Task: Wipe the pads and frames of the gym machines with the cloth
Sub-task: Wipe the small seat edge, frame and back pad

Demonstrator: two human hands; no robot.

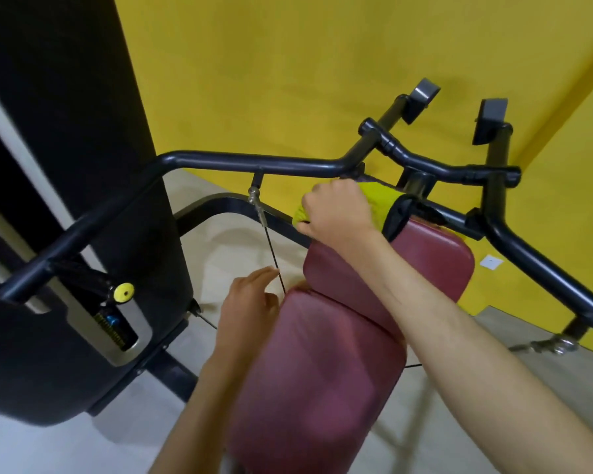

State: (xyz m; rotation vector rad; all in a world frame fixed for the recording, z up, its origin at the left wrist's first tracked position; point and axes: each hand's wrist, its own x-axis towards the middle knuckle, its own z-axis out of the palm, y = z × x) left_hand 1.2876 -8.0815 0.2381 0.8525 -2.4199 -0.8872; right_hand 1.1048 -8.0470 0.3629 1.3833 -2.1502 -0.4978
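The black tubular frame (288, 164) of the machine spreads wide against the yellow wall (288, 63). Inside it two maroon pads run end to end, straight away from the person: the lower pad (322, 371) close in, the upper pad (425, 254) beyond it. The cloth (380, 200), yellow-green, sits at the far end of that line, bunched over the top edge of the upper pad just under the frame's crossbar. So the wipe, as I judge it, would draw back along the pads' length toward the person. The right hand (339, 213) is the one on the job, arm stretched long over the pads, fingers curled down around the cloth. The left hand (250, 299) waits beside the seam between the pads, fingers straight and holding nothing. It looks to brush the thin cable (271, 251), though blur makes that uncertain.
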